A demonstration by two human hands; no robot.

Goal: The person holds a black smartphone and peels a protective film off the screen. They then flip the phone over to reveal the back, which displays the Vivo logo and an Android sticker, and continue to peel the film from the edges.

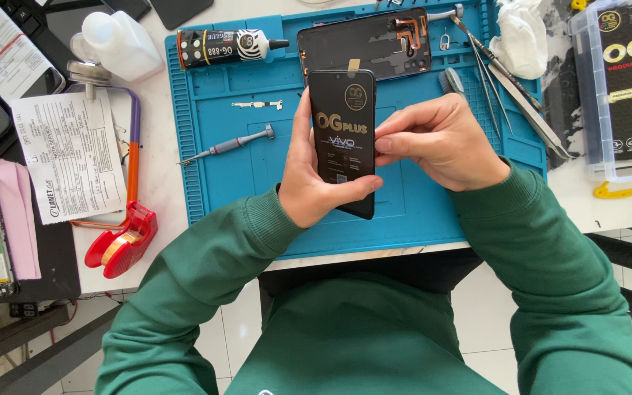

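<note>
I hold a black phone screen panel [343, 139] upright above the blue work mat [243, 168]. My left hand [309, 183] grips its lower left edge, thumb across the bottom front. My right hand [444, 140] touches the panel's right edge with pinched fingertips. Both arms wear green sleeves. Behind the panel an opened black phone frame [367, 40] lies on the mat's far side.
On the mat lie a black glue tube [224, 45], a small screwdriver [232, 146], a metal bracket [257, 104] and tweezers [510, 84]. A red tape dispenser [122, 245], a paper form [71, 153] and a white bottle [122, 44] sit left. A clear box [619, 88] stands right.
</note>
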